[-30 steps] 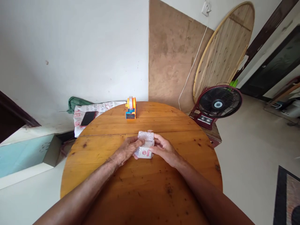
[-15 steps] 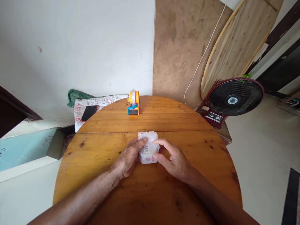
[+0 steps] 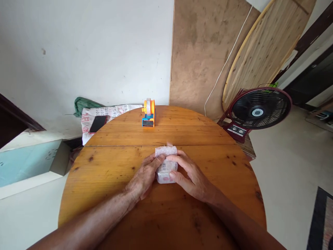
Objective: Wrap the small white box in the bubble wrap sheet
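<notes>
A small box wrapped in bubble wrap [image 3: 166, 177] is between my two hands over the wooden table [image 3: 104, 194]. Faint red print shows through the wrap near its front. My left hand [image 3: 147, 173] grips the left side, its thumb pressed on the top and its other fingers hidden. From the right, my right hand [image 3: 191, 177] holds the package, with the thumb at the near corner and the forefinger across the top. A loose flap of wrap stands up at the far end.
An orange and blue tape dispenser [image 3: 148, 114] stands at the table's far side. Left of it, a dark phone [image 3: 98, 124] lies on a printed white sack [image 3: 117, 111]. A dark red fan [image 3: 257, 111] stands beyond the table's right edge.
My right hand's fingers have moved inward over the top of the package, closer to my left thumb. The package has shifted slightly right in view.
</notes>
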A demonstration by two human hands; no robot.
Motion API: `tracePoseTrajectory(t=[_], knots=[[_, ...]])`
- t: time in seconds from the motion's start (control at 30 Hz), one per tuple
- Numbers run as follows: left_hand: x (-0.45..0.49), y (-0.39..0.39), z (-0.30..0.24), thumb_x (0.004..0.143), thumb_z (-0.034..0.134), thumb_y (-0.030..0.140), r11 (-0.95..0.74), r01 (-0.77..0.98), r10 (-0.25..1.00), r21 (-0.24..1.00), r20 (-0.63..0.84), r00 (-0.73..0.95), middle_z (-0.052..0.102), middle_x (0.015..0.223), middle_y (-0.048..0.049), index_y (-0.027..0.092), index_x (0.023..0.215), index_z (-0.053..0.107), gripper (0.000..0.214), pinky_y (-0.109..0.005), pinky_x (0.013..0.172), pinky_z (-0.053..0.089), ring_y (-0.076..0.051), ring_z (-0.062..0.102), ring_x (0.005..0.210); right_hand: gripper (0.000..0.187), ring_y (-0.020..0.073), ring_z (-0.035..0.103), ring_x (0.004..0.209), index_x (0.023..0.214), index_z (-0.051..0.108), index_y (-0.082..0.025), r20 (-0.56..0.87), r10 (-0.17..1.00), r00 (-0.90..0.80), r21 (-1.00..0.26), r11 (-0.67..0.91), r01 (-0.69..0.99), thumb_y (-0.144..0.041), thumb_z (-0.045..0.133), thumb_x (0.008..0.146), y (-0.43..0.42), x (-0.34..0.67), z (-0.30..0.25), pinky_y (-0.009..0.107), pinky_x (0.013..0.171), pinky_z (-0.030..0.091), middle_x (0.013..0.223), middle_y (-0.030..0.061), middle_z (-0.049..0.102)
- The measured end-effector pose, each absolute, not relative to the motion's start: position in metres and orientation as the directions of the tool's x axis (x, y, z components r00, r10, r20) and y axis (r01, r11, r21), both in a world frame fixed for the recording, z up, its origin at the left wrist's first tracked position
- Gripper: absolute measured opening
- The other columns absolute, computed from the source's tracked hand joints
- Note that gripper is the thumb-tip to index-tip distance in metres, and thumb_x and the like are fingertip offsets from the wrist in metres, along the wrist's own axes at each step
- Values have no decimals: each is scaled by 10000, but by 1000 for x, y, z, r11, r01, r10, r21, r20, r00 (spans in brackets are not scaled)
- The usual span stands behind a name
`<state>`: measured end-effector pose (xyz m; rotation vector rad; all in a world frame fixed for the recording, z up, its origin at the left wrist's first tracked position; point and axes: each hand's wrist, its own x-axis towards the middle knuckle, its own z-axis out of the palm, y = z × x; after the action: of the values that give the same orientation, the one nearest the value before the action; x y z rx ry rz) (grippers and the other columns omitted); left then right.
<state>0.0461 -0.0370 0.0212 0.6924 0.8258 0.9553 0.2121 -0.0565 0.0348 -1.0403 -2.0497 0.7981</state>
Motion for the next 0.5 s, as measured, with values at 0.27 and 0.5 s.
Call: tracePoseTrajectory(t=[0.27,0.5], knots=[[50,-40,19,775,698,321,406,-531,912,744,-291,291,720,908,-68,133,1155,618,432,-250,636,512,-187,673,761,282,217,493,1166,1178,542,-197,382,841,-383,-737,527,423,-309,439,941,-54,208,22,370,1020,403,1239,101,514],[50,-39,19,811,663,331,409,-538,911,737,-300,281,695,1002,-81,155,1205,582,439,-238,605,518,-184,661,794,305,202,456,1261,1213,568,-205,466,849,-251,-686,525,503,-282,427,953,-53,201,7,346,1079,355,1368,103,467]])
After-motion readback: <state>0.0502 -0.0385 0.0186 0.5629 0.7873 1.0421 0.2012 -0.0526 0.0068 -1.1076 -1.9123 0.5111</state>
